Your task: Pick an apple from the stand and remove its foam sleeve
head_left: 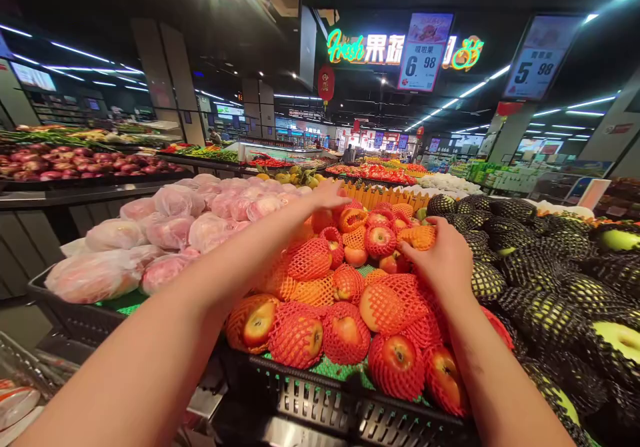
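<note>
Apples in red and orange foam nets (pixel 345 330) fill a black crate (pixel 320 400) in front of me. My left hand (pixel 331 196) reaches over the far left part of the pile, its visible fingers stretched out just above an apple (pixel 323 220); its other fingers are hidden. At the far right of the pile, my right hand (pixel 445 254) has its thumb and fingers closed around an apple in an orange foam net (pixel 419 237). Between the hands, a red-netted apple (pixel 380 240) shows its end upward.
Pink fruit in clear plastic wrap (pixel 175 230) is piled on the left. Black-netted green fruit (pixel 540 300) is heaped at right. A low yellow fence (pixel 385 197) stands behind the apples. Red onions (pixel 75 164) lie farther left; price signs (pixel 426 52) hang overhead.
</note>
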The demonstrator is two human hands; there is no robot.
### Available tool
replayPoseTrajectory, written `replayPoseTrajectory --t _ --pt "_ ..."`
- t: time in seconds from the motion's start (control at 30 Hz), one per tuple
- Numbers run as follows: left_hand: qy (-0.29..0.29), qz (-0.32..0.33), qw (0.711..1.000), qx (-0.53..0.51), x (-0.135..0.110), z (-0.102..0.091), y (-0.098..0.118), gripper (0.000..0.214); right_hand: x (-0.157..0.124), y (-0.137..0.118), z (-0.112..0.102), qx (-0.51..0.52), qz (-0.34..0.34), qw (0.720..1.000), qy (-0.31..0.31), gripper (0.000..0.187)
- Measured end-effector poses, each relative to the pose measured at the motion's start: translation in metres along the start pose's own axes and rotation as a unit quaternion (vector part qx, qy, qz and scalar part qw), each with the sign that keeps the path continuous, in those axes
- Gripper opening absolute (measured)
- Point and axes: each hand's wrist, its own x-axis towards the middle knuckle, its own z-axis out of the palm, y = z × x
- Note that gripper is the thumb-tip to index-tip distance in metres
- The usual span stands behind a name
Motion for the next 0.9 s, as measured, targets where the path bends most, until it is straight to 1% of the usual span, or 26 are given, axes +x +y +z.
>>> replayPoseTrajectory --t 0.07,0.13,0.17,0.2,0.23,0.3,0.33,0.4,0.43,0.47,0.5,0.57,0.6,0.63,0.67,0.7,0.73,0.77,0.8,0.9 --pt "-0.034 0.119 0.992 0.016 -0.012 0.001 0.021 0.066 0.001 0.001 0.000 0.022 0.007 0.999 0.022 0.060" --pt "-0.104 0.245 0.963 0.052 -0.025 0.011 0.042 0.067 0.001 0.001 -0.002 0.047 0.009 0.998 0.050 0.060" --pt "-0.140 0.284 0.945 0.078 -0.031 0.019 0.051 0.072 0.000 0.000 -0.002 0.059 0.008 0.996 0.062 0.060" --pt "-0.167 0.304 0.932 0.104 -0.037 0.028 0.059 0.079 0.000 0.000 -0.003 0.069 0.006 0.995 0.071 0.060" --pt "-0.177 0.312 0.924 0.129 -0.042 0.037 0.065 0.085 0.000 -0.001 -0.003 0.075 0.005 0.994 0.077 0.059" --pt "-0.156 0.325 0.918 0.165 -0.048 0.052 0.073 0.085 0.000 -0.002 -0.003 0.083 0.002 0.993 0.080 0.059" --pt "-0.141 0.338 0.914 0.176 -0.049 0.055 0.075 0.083 0.000 -0.002 -0.003 0.084 0.000 0.993 0.079 0.059" --pt "-0.117 0.362 0.908 0.174 -0.046 0.053 0.077 0.079 0.000 -0.002 -0.001 0.086 -0.006 0.993 0.077 0.059" --pt "-0.102 0.364 0.912 0.157 -0.042 0.047 0.078 0.078 0.000 -0.002 -0.001 0.087 -0.009 0.993 0.079 0.060" --pt "-0.077 0.355 0.922 0.131 -0.037 0.038 0.078 0.077 -0.001 -0.002 0.000 0.090 -0.013 0.993 0.082 0.060" --pt "-0.041 0.330 0.938 0.097 -0.031 0.029 0.078 0.075 -0.001 -0.002 0.000 0.093 -0.016 0.992 0.085 0.060" --pt "0.045 0.238 0.970 0.032 -0.014 0.013 0.076 0.070 -0.001 -0.002 0.001 0.098 -0.019 0.991 0.091 0.060" --pt "0.074 0.181 0.981 0.014 -0.004 0.008 0.074 0.069 -0.002 -0.003 0.001 0.099 -0.018 0.991 0.093 0.060" --pt "0.080 0.124 0.989 0.012 0.005 0.006 0.072 0.069 -0.002 -0.003 0.001 0.098 -0.017 0.991 0.093 0.060" --pt "0.066 0.073 0.995 0.024 0.014 0.007 0.069 0.071 -0.002 -0.003 0.001 0.097 -0.015 0.991 0.092 0.061" --pt "0.040 0.034 0.998 0.045 0.023 0.011 0.066 0.075 -0.002 -0.003 0.001 0.095 -0.014 0.991 0.091 0.062" --pt "0.009 0.013 0.997 0.069 0.030 0.016 0.063 0.080 -0.002 -0.003 0.001 0.094 -0.013 0.992 0.088 0.062" --pt "-0.019 0.009 0.996 0.091 0.036 0.023 0.060 0.084 -0.002 -0.003 0.001 0.093 -0.014 0.992 0.086 0.063" --pt "-0.040 0.020 0.993 0.106 0.041 0.031 0.058 0.087 -0.002 -0.002 0.001 0.092 -0.015 0.992 0.083 0.063" --pt "-0.093 0.085 0.985 0.116 0.052 0.053 0.055 0.084 -0.002 -0.003 0.001 0.093 -0.019 0.992 0.079 0.064"
